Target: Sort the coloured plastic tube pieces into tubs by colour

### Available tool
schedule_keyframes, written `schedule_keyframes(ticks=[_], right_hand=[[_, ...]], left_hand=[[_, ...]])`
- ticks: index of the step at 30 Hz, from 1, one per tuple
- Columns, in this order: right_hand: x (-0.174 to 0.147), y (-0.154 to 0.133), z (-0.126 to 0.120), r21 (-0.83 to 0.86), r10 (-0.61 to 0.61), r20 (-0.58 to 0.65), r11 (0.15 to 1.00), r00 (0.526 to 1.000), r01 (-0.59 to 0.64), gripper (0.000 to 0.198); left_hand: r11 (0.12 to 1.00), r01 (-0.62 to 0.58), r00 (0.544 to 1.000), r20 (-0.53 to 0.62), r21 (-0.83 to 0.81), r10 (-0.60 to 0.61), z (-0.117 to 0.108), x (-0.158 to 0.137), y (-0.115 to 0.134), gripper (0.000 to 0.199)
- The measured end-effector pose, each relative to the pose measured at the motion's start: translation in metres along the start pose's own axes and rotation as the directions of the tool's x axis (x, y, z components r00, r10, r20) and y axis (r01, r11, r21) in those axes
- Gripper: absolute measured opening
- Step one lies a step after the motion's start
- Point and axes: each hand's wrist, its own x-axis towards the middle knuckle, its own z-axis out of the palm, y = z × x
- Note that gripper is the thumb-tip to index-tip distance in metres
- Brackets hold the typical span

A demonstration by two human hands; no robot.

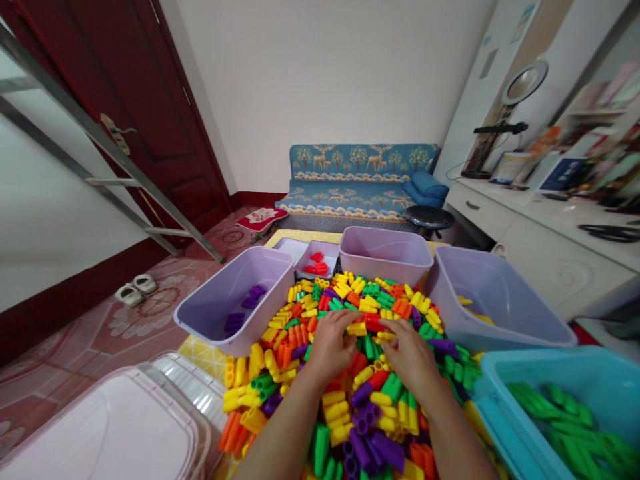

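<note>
A broad heap of plastic tube-like pieces [339,413] in yellow, green, orange, red and purple covers the table before me. Both my hands reach into its middle. My left hand [330,343] curls its fingers and thumb around a yellow plastic piece [357,329]. My right hand [410,353] has thumb and fingers apart, its fingertips beside a red plastic piece [373,323] that lies between the two hands. Whether those fingertips touch the red piece is hard to make out. Several pieces look joined side by side in small rows.
Purple pieces lie in the left lilac bin [200,327], red ones in a small tray [300,267]. Another lilac bin [385,267] stands behind, one with yellow pieces [520,337] at right. A turquoise bin [560,360] holds green pieces. Lids [110,433] rest front left.
</note>
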Motion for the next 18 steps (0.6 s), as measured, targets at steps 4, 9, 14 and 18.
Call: schedule_keyframes(ticks=[4,9,14,18], right_hand=[[-0.001,0.001,-0.001,-0.058,-0.011,0.063,0.998,0.998,0.014,0.024],[-0.001,-0.009,-0.013,-0.001,0.051,0.005,0.999,0.999,-0.051,0.019],[-0.001,-0.02,-0.018,0.388,0.114,0.05,0.913,0.992,-0.125,0.029],[0.001,-0.028,-0.025,0.723,0.287,-0.073,0.674,0.955,-0.148,0.035]], left_hand=[[0.998,0.045,0.998,-0.048,-0.046,-0.047,0.003,0.001,-0.006,0.039],[0.995,0.05,0.996,-0.073,-0.091,-0.056,0.003,0.001,-0.005,0.026],[0.993,0.071,0.994,-0.076,-0.089,-0.078,0.001,0.002,-0.003,0.021],[0.991,0.084,0.991,-0.097,-0.104,-0.095,0.002,0.003,-0.005,0.021]])
